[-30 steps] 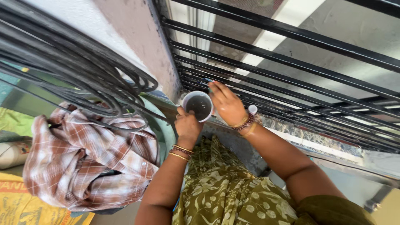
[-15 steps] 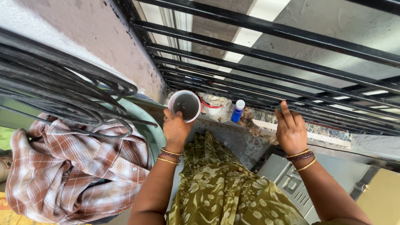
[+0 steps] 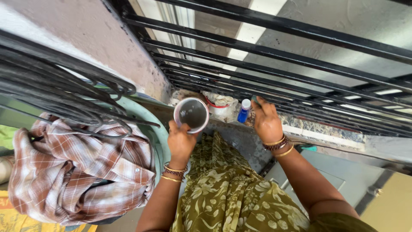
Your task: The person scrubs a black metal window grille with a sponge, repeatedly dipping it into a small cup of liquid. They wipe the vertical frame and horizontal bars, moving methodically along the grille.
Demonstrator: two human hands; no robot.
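Black window bars (image 3: 274, 51) ran across the top above a stone ledge (image 3: 326, 129). At the far left a checked shirt (image 3: 81, 172) lay heaped against a pale green tub (image 3: 148, 116). The left hand (image 3: 181, 144) had its grip closed around a round cup (image 3: 191, 114), held up near the ledge. Just right of the cup sat a white bag (image 3: 221, 107) and a small blue bottle (image 3: 244, 111). The right hand (image 3: 267, 122) lay beside the bottle, fingers spread, seemingly holding nothing.
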